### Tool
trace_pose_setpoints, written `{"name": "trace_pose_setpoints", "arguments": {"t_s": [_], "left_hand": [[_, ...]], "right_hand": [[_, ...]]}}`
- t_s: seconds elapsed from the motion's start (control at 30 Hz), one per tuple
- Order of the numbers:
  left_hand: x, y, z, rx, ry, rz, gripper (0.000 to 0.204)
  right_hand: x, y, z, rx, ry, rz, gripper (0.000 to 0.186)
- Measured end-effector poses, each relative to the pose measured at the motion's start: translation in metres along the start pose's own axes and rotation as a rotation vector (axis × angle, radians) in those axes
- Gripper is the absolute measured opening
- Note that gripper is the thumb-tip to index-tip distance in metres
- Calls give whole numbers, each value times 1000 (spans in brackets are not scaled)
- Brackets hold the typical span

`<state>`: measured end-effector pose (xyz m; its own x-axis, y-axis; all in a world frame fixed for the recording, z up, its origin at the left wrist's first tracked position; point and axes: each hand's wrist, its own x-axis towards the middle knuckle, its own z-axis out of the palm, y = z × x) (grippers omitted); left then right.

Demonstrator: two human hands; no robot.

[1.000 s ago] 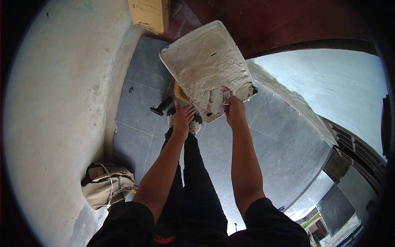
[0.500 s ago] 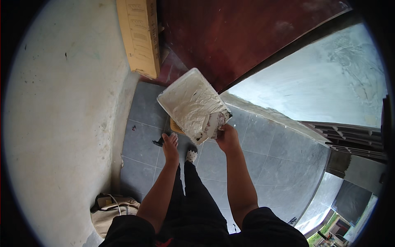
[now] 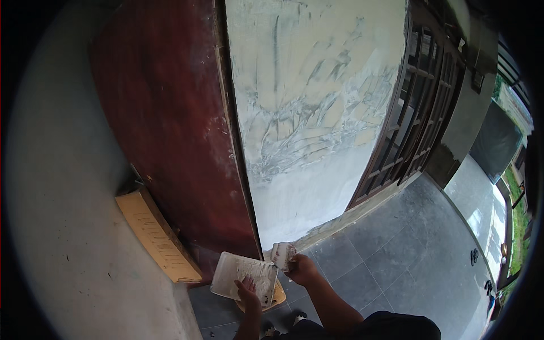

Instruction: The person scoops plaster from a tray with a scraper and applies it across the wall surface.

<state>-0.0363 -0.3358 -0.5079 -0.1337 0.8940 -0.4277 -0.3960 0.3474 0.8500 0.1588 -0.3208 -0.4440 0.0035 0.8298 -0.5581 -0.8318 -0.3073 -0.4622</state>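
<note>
A pale rectangular tray [image 3: 227, 267] of white paste lies low at the bottom centre, over a yellow object [image 3: 279, 297] that is mostly hidden. My left hand [image 3: 247, 289] has its fingers apart over the tray's front part; whether it touches the paste I cannot tell. My right hand [image 3: 301, 267] grips a flat scraper [image 3: 281, 253] smeared with white paste, just off the tray's right side.
A dark red door [image 3: 161, 96] stands beside a patchily plastered wall panel [image 3: 306, 136] and grilled windows [image 3: 419, 102]. A long cardboard box [image 3: 153, 229] leans at the left by a plain wall [image 3: 56, 187]. Grey tiles [image 3: 368, 266] floor the space; greenery shows far right.
The view has tilted up toward the door and wall. My right hand has lifted the scraper out of the tray to its right side, while my left hand has moved over the tray.
</note>
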Motion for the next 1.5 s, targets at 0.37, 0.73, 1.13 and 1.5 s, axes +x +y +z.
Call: {"name": "trace_pose_setpoints", "arguments": {"t_s": [0.37, 0.73, 1.13, 1.5], "left_hand": [[-15, 65, 209, 91, -436, 320, 93], [-33, 130, 374, 172, -472, 550, 84], [-15, 200, 388, 240, -315, 765, 86], [9, 229, 385, 152, -368, 843, 88]], "right_hand": [[-25, -165, -26, 224, -110, -320, 42], [-49, -375, 1, -179, -251, -726, 35], [-30, -450, 134, -477, -298, -1294, 19], [16, -414, 186, -1546, 219, -2476, 22]]}}
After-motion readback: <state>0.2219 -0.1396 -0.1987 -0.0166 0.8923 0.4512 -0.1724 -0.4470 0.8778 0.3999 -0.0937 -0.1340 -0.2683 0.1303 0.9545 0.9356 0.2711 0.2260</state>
